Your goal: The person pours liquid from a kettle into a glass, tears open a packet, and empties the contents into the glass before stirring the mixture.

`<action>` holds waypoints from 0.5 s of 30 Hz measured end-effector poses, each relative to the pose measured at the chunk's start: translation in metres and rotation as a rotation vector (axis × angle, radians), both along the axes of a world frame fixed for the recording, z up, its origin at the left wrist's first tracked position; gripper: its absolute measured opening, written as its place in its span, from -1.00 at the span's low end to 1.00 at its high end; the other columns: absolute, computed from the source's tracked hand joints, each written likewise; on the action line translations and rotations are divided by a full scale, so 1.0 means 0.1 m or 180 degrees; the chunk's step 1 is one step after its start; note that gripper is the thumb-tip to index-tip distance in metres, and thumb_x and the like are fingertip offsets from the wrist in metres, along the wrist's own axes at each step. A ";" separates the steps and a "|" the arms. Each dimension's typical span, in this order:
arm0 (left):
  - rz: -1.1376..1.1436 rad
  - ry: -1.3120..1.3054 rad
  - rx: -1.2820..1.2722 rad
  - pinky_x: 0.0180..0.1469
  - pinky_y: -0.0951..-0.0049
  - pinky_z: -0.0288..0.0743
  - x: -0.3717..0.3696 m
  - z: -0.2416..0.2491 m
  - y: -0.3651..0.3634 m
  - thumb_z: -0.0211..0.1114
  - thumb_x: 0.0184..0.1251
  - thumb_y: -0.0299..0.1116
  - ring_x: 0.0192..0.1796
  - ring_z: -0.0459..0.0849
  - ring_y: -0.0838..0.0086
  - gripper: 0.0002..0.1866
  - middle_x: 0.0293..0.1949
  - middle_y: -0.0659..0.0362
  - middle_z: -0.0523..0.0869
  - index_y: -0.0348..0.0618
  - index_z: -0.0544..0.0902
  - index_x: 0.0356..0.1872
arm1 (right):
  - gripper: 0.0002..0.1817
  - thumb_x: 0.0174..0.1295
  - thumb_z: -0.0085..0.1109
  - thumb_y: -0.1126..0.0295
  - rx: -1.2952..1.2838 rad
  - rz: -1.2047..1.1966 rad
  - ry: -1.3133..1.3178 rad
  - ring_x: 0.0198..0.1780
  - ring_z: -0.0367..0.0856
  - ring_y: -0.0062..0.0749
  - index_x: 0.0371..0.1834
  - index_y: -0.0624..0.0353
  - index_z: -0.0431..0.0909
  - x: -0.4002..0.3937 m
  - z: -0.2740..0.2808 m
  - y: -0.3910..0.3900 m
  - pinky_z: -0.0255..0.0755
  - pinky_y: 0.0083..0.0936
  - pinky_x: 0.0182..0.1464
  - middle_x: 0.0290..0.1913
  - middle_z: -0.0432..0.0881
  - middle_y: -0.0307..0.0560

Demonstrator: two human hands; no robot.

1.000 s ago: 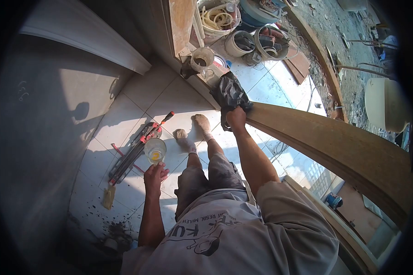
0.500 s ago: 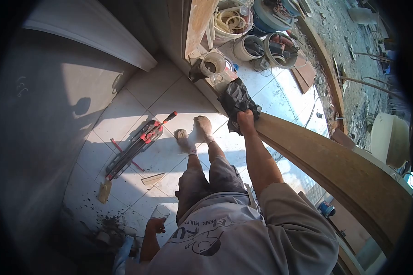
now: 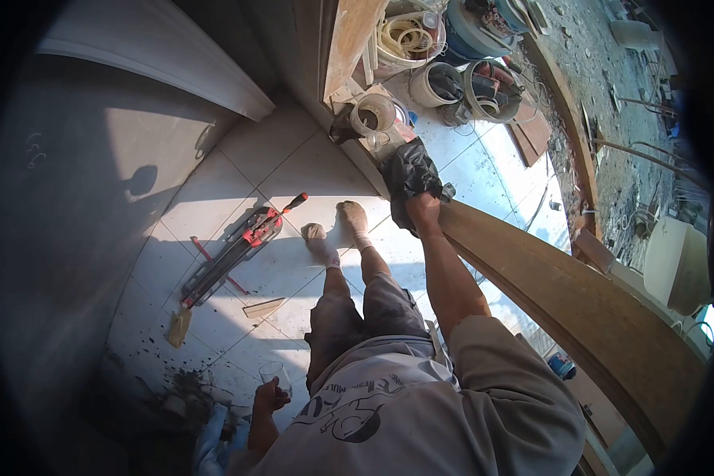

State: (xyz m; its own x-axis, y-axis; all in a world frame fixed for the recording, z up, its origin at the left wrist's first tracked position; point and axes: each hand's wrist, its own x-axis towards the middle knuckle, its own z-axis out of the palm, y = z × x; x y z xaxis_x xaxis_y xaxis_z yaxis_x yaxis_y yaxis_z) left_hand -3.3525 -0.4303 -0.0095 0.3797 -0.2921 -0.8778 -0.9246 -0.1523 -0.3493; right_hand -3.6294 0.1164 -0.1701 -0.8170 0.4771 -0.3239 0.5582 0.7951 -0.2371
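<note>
At the lower left, my left hand [image 3: 271, 394] is closed around a clear drinking glass [image 3: 275, 376], held low beside my body. My right arm stretches forward, and my right hand [image 3: 423, 211] grips a crumpled black plastic bag [image 3: 412, 170]. The bag rests on the end of a wooden ledge [image 3: 531, 266]; whatever it may contain is hidden. Just beyond the bag, a clear plastic tub [image 3: 373, 115] and a small glass [image 3: 375, 143] stand on the same ledge.
A red manual tile cutter [image 3: 234, 254] lies on the white tiled floor left of my feet, near a wood offcut [image 3: 263, 308] and a yellowish block [image 3: 179, 328]. Buckets of tools [image 3: 491, 91] and a bucket of hose [image 3: 408, 40] stand beyond the ledge. A grey wall [image 3: 63, 198] rises at left.
The left hand with the glass has dropped slightly. My right hand keeps its grip on the black bag, and the view has shifted a little.
</note>
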 end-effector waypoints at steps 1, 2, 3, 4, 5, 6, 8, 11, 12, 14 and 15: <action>-0.0004 -0.0007 0.0004 -0.62 0.21 0.51 -0.12 0.04 0.07 0.17 0.44 -0.08 -0.60 0.61 0.15 -0.59 -0.55 0.03 0.53 -0.28 0.47 -0.39 | -0.68 0.16 0.09 0.16 0.0071 -0.0398 0.0081 -0.16 0.68 0.21 -0.45 0.21 0.65 -0.09 0.16 -0.09 0.51 0.01 0.00 -0.34 0.70 0.27; -0.0213 0.0070 0.0086 -0.63 0.27 0.51 -0.27 0.11 0.15 0.15 0.44 -0.06 -0.59 0.64 0.13 -0.56 -0.52 -0.03 0.58 -0.29 0.47 -0.44 | -0.66 0.17 0.09 0.13 0.0142 -0.0793 0.0169 -0.17 0.69 0.20 -0.43 0.21 0.64 -0.15 0.26 -0.14 0.51 -0.01 0.00 -0.34 0.70 0.27; -0.0419 0.0155 0.0164 -0.64 0.33 0.51 -0.37 0.13 0.19 0.14 0.44 -0.04 -0.58 0.67 0.12 -0.52 -0.49 -0.09 0.63 -0.31 0.47 -0.49 | -0.66 0.17 0.09 0.13 0.0141 -0.0791 0.0177 -0.17 0.69 0.20 -0.43 0.21 0.64 -0.15 0.20 -0.11 0.51 -0.01 0.00 -0.34 0.70 0.27; -0.0415 0.0165 0.0157 -0.64 0.33 0.51 -0.38 0.10 0.19 0.14 0.44 -0.04 -0.58 0.67 0.12 -0.52 -0.49 -0.09 0.63 -0.31 0.47 -0.49 | -0.64 0.19 0.07 0.11 0.0217 -0.0748 -0.0039 -0.18 0.69 0.18 -0.40 0.21 0.64 -0.17 0.14 -0.06 0.52 -0.02 -0.01 -0.31 0.70 0.26; -0.0468 0.0256 0.0132 -0.65 0.37 0.49 -0.39 0.06 0.17 0.13 0.44 -0.02 -0.57 0.69 0.12 -0.50 -0.48 -0.10 0.65 -0.30 0.48 -0.51 | -0.62 0.21 0.05 0.08 0.0289 -0.0706 -0.0262 -0.20 0.70 0.16 -0.38 0.21 0.64 -0.17 0.08 -0.01 0.53 -0.03 -0.02 -0.28 0.70 0.25; -0.0522 0.0340 0.0104 -0.66 0.40 0.47 -0.40 0.04 0.16 0.11 0.44 0.00 -0.56 0.71 0.12 -0.49 -0.46 -0.11 0.67 -0.29 0.48 -0.53 | -0.62 0.21 0.05 0.08 0.0273 -0.0704 -0.0266 -0.20 0.70 0.16 -0.38 0.21 0.64 -0.16 0.05 0.03 0.53 -0.03 -0.02 -0.28 0.70 0.25; -0.0563 0.0369 0.0116 -0.67 0.41 0.47 -0.41 0.01 0.13 0.11 0.44 0.02 -0.56 0.71 0.14 -0.48 -0.47 -0.09 0.67 -0.29 0.48 -0.54 | -0.61 0.23 0.04 0.08 0.0170 -0.0247 -0.0461 -0.19 0.71 0.14 -0.37 0.20 0.64 -0.12 -0.01 0.11 0.54 -0.05 -0.02 -0.20 0.69 0.25; -0.0549 0.0372 0.0117 -0.68 0.43 0.45 -0.40 -0.06 0.06 0.11 0.43 0.04 -0.56 0.72 0.18 -0.46 -0.49 -0.06 0.67 -0.28 0.48 -0.55 | -0.61 0.22 0.04 0.09 0.0227 -0.0006 -0.0767 -0.17 0.71 0.11 -0.29 0.21 0.67 -0.07 -0.26 0.21 0.56 -0.10 -0.04 -0.18 0.69 0.23; -0.0490 0.0349 0.0093 -0.68 0.45 0.45 -0.40 -0.08 0.05 0.11 0.42 0.05 -0.55 0.73 0.20 -0.45 -0.49 -0.05 0.67 -0.28 0.49 -0.56 | -0.61 0.22 0.04 0.09 0.0225 -0.0009 -0.0774 -0.17 0.71 0.11 -0.29 0.21 0.67 -0.01 -0.40 0.23 0.56 -0.10 -0.04 -0.18 0.69 0.23; -0.0565 0.0410 0.0086 -0.68 0.46 0.46 -0.43 -0.07 0.07 0.11 0.42 0.06 -0.56 0.72 0.21 -0.45 -0.49 -0.05 0.67 -0.29 0.49 -0.55 | -0.67 0.23 0.04 0.19 0.0734 0.0602 -0.0512 -0.18 0.72 0.03 -0.27 0.21 0.69 0.04 -0.58 0.23 0.57 -0.17 -0.09 -0.26 0.71 0.19; -0.0639 0.0470 0.0078 -0.68 0.46 0.46 -0.47 -0.05 0.09 0.11 0.43 0.06 -0.56 0.72 0.22 -0.44 -0.48 -0.05 0.67 -0.30 0.50 -0.54 | -0.67 0.23 0.04 0.19 0.0728 0.0607 -0.0512 -0.18 0.72 0.03 -0.27 0.21 0.69 0.02 -0.61 0.25 0.57 -0.17 -0.09 -0.26 0.71 0.19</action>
State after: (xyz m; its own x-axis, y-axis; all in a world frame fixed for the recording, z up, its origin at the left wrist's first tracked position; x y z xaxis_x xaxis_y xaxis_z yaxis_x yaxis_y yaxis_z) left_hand -3.3998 -0.4218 -0.0140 0.1833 -0.3267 -0.9272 -0.9767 0.0463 -0.2094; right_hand -3.6278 0.1412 -0.2309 -0.8456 0.3958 -0.3582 0.4102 0.9112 0.0384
